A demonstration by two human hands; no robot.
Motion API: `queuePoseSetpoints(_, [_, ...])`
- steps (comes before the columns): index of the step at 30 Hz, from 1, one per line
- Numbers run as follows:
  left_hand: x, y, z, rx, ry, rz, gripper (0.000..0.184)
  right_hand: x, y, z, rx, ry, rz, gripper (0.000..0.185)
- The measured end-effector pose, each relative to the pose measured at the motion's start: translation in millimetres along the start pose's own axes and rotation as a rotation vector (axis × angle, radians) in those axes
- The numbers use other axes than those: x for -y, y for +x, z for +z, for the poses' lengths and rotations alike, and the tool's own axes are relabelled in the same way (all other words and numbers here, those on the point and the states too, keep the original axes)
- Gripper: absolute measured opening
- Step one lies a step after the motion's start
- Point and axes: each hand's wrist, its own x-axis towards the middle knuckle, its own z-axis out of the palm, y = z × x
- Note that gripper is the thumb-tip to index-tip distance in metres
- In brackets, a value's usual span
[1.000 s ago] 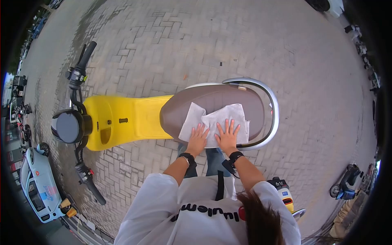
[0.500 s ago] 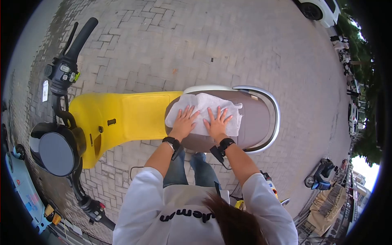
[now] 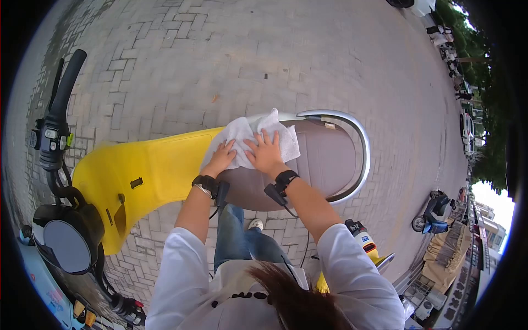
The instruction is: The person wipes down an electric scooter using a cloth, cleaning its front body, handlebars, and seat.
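Observation:
A yellow scooter (image 3: 165,168) stands sideways in front of me, its brown seat (image 3: 324,157) at the centre of the head view. A pale cloth (image 3: 239,130), rumpled and with one corner raised, covers the seat's front part near the yellow body. My left hand (image 3: 221,158) lies on the cloth's left part with its fingers apart. To its right, my right hand (image 3: 266,151) presses flat on the cloth, fingers spread. Both wrists wear black bands with small devices.
Handlebars (image 3: 52,135) and a round dark display (image 3: 66,246) are at the left. A silver rail (image 3: 366,159) curves round the seat's rear. Another yellow scooter (image 3: 367,242) is beside my right arm; a dark scooter (image 3: 433,212) stands farther right on the paving.
Both hands and the cloth have moved left and away from me, from the seat's middle to its front. The cloth has bunched up more. The view has shifted too.

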Motion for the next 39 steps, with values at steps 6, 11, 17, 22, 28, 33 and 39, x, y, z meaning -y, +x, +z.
queuePoseSetpoints(6, [-59.4,-79.2,26.6,-0.056,0.207,0.200,0.055,20.9,-101.3,7.8,-0.225,0.064,0.139,0.045])
queuePoseSetpoints(11, [-85.7,-115.6,105.9,-0.034,0.295,0.302,0.060,-9.9,-183.6,35.9,-0.281,0.084,0.333,0.045])
queuePoseSetpoints(17, [-110.1,-88.3,118.0,-0.208,0.703,0.226,0.060,-59.7,-178.2,40.1,-0.371,0.241,0.082,0.038])
queuePoseSetpoints(22, [-128.9,-41.0,116.1,-0.377,0.693,0.129,0.056,-112.1,-120.3,9.5,-0.454,0.260,-0.121,0.032])
queuePoseSetpoints(28, [-171.4,53.0,111.2,-0.506,0.445,0.168,0.047,-197.8,-54.6,-27.6,-0.458,0.206,-0.167,0.032])
queuePoseSetpoints(33, [-242.9,125.5,136.6,-0.362,0.544,0.149,0.045,-271.0,-50.8,-52.5,-0.422,0.163,0.030,0.034])
queuePoseSetpoints(39, [-246.0,135.6,142.1,-0.409,0.517,0.051,0.054,-282.9,-44.7,-66.3,-0.268,0.377,0.095,0.033])
